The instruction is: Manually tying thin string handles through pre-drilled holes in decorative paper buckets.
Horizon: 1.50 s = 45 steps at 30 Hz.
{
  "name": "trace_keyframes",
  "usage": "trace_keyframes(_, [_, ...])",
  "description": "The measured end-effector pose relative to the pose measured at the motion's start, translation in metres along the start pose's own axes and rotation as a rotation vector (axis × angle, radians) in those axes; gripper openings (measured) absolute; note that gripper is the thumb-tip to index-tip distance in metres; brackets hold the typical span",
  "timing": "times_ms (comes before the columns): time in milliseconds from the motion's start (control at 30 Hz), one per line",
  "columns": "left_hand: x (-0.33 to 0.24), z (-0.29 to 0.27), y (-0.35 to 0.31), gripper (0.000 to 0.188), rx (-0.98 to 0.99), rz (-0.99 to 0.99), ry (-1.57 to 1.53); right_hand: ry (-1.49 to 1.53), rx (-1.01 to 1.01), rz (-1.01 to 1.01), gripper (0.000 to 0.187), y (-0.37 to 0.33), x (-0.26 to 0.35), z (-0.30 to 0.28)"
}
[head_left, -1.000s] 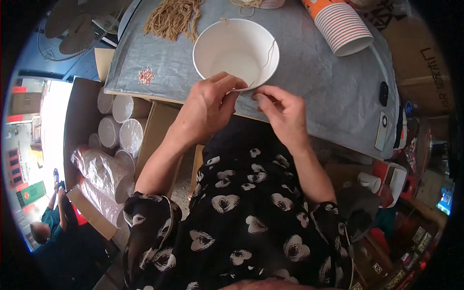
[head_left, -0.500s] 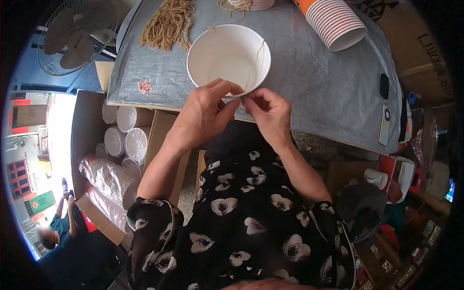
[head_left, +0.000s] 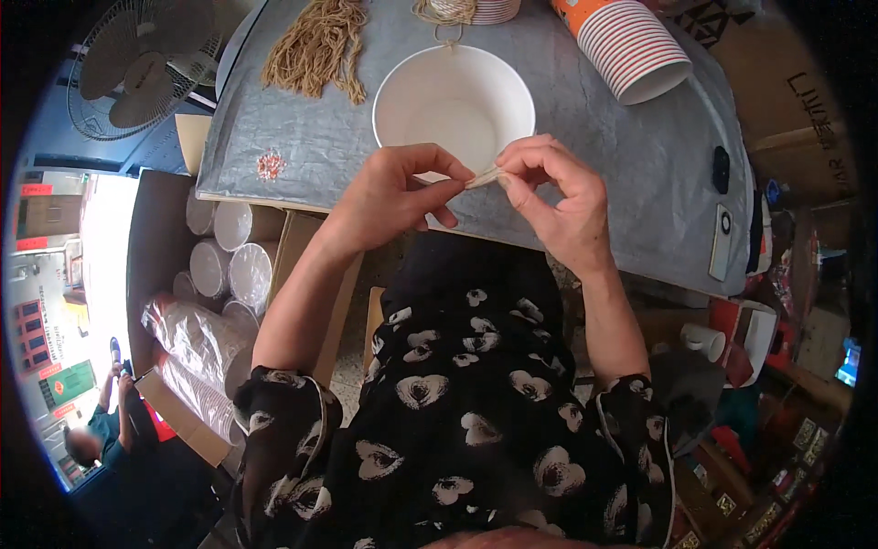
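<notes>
A white paper bucket (head_left: 437, 80) stands near the front edge of the table, its mouth tilted toward me. Just over its near rim, my left hand (head_left: 389, 194) and my right hand (head_left: 565, 197) pinch a short length of beige cord (head_left: 483, 177) between fingertips and thumbs. The cord spans the small gap between the two hands, and its ends are hidden by the fingers. Behind the bucket's far rim a loop of tan cord (head_left: 449, 37) shows, hanging from a stack of cups with cord on it (head_left: 457, 9).
A bundle of tan cords (head_left: 315, 53) lies at the far left of the grey-covered table (head_left: 631, 183). Orange-and-white paper buckets (head_left: 631, 50) are stacked at far right. Red-and-white scraps (head_left: 271, 166) lie left. A carton (head_left: 187, 416) of wrapped buckets stands left, below a fan (head_left: 142, 78).
My hands have come off the bucket's near rim and now draw a cord between them. My right hand has moved right and up. The bucket sits slightly further right in view.
</notes>
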<state>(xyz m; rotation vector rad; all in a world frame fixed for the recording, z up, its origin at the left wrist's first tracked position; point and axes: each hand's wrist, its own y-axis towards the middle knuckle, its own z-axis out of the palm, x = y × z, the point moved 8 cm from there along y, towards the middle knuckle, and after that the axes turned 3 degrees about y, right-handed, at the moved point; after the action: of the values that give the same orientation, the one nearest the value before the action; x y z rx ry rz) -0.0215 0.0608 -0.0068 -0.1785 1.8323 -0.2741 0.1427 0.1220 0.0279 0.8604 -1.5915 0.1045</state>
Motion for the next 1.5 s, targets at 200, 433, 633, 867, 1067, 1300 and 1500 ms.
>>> trace_keyframes(200, [0.004,-0.004,0.006,0.016,-0.037,0.081,-0.162,0.233,0.08,0.285,0.009,-0.001,-0.03,0.002])
trace_keyframes(433, [0.0,-0.005,0.007,0.029,-0.138,0.142,-0.218,0.232,-0.012,0.244,0.007,0.0,-0.029,0.0])
trace_keyframes(633, [-0.003,-0.01,0.005,0.041,-0.015,0.108,-0.562,-0.14,0.011,0.008,0.01,0.004,-0.005,0.001])
trace_keyframes(867, [-0.057,-0.053,-0.019,0.039,-0.355,0.494,-0.314,-0.135,-0.002,0.053,0.01,0.005,0.0,0.005])
trace_keyframes(1067, [-0.07,-0.037,-0.026,0.037,-0.467,0.524,0.123,-0.074,0.154,0.081,0.008,0.022,0.041,0.013])
trace_keyframes(1300, [-0.047,-0.016,-0.017,0.042,-0.362,0.521,-0.144,-0.231,0.286,-0.049,0.006,0.044,0.078,0.024])
trace_keyframes(1500, [-0.038,-0.001,-0.01,0.053,-0.159,0.456,-0.438,-0.214,0.275,-0.116,0.006,0.064,0.07,0.025])
